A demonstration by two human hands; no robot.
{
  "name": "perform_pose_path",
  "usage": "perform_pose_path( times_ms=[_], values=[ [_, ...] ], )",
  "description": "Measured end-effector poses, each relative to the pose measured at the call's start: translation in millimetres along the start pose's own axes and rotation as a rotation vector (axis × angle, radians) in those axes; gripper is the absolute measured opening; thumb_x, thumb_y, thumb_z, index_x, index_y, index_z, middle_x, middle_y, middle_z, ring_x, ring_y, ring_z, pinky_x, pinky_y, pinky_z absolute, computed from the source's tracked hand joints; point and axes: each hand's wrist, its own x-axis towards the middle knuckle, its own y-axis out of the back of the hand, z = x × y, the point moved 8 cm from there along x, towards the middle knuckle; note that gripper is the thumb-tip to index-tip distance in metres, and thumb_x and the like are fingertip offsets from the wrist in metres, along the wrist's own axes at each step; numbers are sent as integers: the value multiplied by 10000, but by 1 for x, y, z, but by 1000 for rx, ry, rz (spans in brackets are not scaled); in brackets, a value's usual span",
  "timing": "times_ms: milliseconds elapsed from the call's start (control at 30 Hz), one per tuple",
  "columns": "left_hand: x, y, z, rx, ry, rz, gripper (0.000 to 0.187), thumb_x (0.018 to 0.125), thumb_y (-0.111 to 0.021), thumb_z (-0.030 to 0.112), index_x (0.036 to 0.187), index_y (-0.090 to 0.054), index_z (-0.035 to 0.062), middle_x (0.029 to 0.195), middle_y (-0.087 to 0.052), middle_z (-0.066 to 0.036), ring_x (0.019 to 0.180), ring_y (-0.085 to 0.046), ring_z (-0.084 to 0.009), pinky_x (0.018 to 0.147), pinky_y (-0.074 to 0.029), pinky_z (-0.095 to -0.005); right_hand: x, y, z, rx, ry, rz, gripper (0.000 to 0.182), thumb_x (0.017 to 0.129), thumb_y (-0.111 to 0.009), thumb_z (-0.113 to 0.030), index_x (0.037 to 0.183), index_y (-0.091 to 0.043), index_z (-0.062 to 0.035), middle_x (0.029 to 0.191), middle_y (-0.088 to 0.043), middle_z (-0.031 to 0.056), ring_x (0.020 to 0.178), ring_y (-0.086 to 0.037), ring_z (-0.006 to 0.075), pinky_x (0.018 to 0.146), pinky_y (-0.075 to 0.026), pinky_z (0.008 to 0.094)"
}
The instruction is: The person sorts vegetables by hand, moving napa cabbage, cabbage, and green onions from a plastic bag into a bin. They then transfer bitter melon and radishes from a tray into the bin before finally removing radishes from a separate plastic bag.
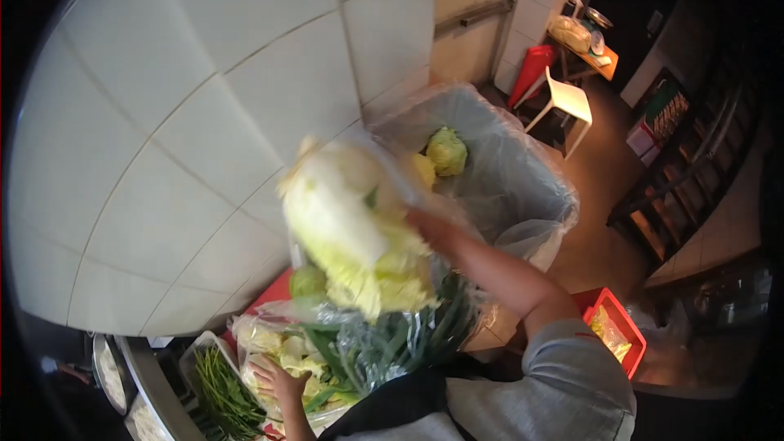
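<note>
A large napa cabbage (pixel 347 216), pale with yellow-green leaf edges and blurred by motion, is raised in front of the tiled wall. My right hand (pixel 426 227) grips it from the right side; its fingers are partly hidden. Lower down, my left hand (pixel 282 382) has its fingers spread, over or against an open plastic bag (pixel 261 331) of cabbage leaves. Beside that bag lie leafy green stalks (pixel 408 343) in clear plastic. A round green vegetable (pixel 308 282) sits just under the raised cabbage.
Behind my right arm stands a large bin lined with clear plastic (pixel 523 196), with a green cabbage (pixel 447 152) inside. A white basket of thin green stems (pixel 220 392) is at lower left. To the right are a red crate (pixel 635 341), a white stool (pixel 569 102) and a wooden rack (pixel 678 184).
</note>
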Motion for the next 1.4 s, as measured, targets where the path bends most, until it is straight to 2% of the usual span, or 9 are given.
perform_pose_path(
  times_ms=[300, 533, 767, 900, 1000, 1100, 1267, 1333, 1400],
  values=[
    [-64, -108, 183, -318, 47, -263, 1241, 499, -827, 351, 1436, -20, 248, 1471, 153, -163, 1350, -61, -413, 1031, -108, -615, -149, 296, -313, -433, -40, 409, 756, 632, -755, -305, 1250, -428, -18, 1113, -567, 107, 989, -577, 216, 849, -485, 349],
    [-78, -138, 176, -303, 237, -348, 1154, 548, -821, 287, 1426, -73, 234, 1466, 132, -163, 1339, -87, -412, 1030, -169, -590, -174, 389, -276, -633, -493, 319, 977, 553, -830, -299, 1351, -324, -52, 1223, -510, 95, 1119, -498, 205, 929, -430, 352],
    [-85, -159, 190, -419, 229, -364, 1139, 558, -828, 318, 1423, -94, 213, 1461, 115, -195, 1346, -81, -387, 1022, -229, -570, -136, 374, -194, -2062, -921, -682, 1129, 517, -818, -131, 1427, -152, -190, 1384, -318, 138, 1241, -352, 343, 1006, -336, 440],
    [-91, -173, 196, -335, 223, -375, 1109, 577, -807, 386, 1418, -102, 225, 1462, 37, -208, 1302, -226, -401, 1008, -270, -555, -153, 376, -189, -2175, -927, -614, 1206, 507, -827, -146, 1434, -60, -222, 1421, -236, 129, 1266, -304, 357, 1000, -337, 455],
    [-74, -198, 216, -643, -147, -115, 976, 586, -762, 500, 1348, -306, 95, 1242, -469, -214, 1134, -456, -373, 915, -391, -492, -173, 375, -197, -2142, -931, -505, 1137, 629, -781, -267, 1431, 17, -153, 1429, -195, 195, 1316, -227, 363, 1040, -277, 456],
    [-106, -162, 227, -519, 162, -125, 786, 633, -765, 366, 1281, -406, 102, 1308, -388, -192, 1219, -358, -327, 940, -345, -504, -194, 383, -212, -1928, -1188, -389, 1099, 723, -708, -330, 1416, 124, -142, 1480, 38, 177, 1361, -74, 350, 1091, -189, 388],
    [-66, -147, 267, -924, 147, 190, 429, 655, -716, 156, 1054, -571, 90, 1193, -458, -164, 1151, -413, -339, 965, -326, -459, -109, 347, -313, -2105, -1157, 179, 609, 730, -678, -180, 1274, -435, -48, 1286, -462, 170, 1208, -416, 315, 1011, -332, 361],
    [-43, -146, 270, -1034, 60, 277, 391, 658, -679, 124, 1033, -582, 69, 1152, -489, -171, 1091, -463, -339, 925, -378, -424, -66, 284, -340, -2231, -76, 164, 482, 774, -611, -73, 1232, -470, -23, 1198, -528, 156, 1072, -517, 299, 919, -399, 357],
    [-30, -154, 294, -1149, -40, 246, 359, 664, -637, 96, 1017, -589, 50, 1104, -521, -182, 1024, -509, -342, 883, -422, -397, -30, 179, -340, -1985, 58, 317, 433, 800, -554, 5, 1225, -474, -21, 1150, -551, 122, 960, -547, 224, 848, -428, 326]
  ],
)
